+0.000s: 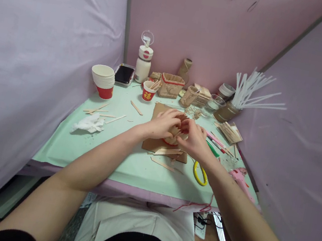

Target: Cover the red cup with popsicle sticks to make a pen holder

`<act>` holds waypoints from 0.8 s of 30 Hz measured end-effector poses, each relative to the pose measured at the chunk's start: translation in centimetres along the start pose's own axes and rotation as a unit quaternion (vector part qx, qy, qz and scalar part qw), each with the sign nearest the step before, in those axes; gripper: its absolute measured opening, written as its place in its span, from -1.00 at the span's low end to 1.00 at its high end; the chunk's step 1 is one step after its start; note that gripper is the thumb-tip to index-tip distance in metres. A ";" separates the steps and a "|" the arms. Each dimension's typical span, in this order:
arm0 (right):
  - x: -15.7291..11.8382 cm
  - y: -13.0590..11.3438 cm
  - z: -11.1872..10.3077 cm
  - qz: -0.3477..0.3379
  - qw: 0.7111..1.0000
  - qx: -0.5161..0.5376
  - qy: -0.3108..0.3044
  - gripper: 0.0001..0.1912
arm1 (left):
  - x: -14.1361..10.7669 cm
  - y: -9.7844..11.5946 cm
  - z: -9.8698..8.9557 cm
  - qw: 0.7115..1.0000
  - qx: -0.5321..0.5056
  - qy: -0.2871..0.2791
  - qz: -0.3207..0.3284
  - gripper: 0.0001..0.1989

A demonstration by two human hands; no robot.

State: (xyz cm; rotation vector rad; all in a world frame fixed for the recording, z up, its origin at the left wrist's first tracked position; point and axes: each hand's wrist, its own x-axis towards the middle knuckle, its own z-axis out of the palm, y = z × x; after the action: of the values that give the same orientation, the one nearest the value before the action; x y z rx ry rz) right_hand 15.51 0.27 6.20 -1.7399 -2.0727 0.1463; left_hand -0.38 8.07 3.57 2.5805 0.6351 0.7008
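Note:
Both hands are at a small round craft container [174, 133] with a jagged top of wooden strips and a red line round its base. My left hand [165, 124] wraps its left side, fingers curled over the rim. Against the right side, my right hand [194, 138] is closed with thumb low and fingertips near the top. Fingers hide much of the container, and any strip pinched in them cannot be made out. Under it lies a brown cardboard sheet [150, 145]. Loose wooden strips [168, 152] rest on its front edge.
Yellow-handled scissors [195, 169] and a pink glue gun [242, 180] lie to the right. Paper cups [102, 79] and a crumpled tissue [88, 123] are left. A white bottle [143, 67], a red cup of sticks [148, 93] and a decorated box [170, 87] stand behind.

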 end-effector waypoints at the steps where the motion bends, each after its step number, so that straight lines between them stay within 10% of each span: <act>1: -0.2 0.0 -0.3 -0.002 1.000 -0.001 -0.001 -0.67 | -0.1 0.1 -0.1 1.000 0.002 0.001 -0.003 -0.65; 24: -2.5 1.4 -0.5 -0.030 0.995 0.001 0.095 -0.60 | -0.7 0.2 -0.4 0.998 0.067 0.018 0.003 -0.47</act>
State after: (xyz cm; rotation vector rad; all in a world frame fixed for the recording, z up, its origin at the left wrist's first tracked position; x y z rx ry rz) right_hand 17.35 -1.97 5.51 -1.6215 -1.9832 -0.0340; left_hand -1.03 7.68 3.69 2.6993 0.7089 0.7299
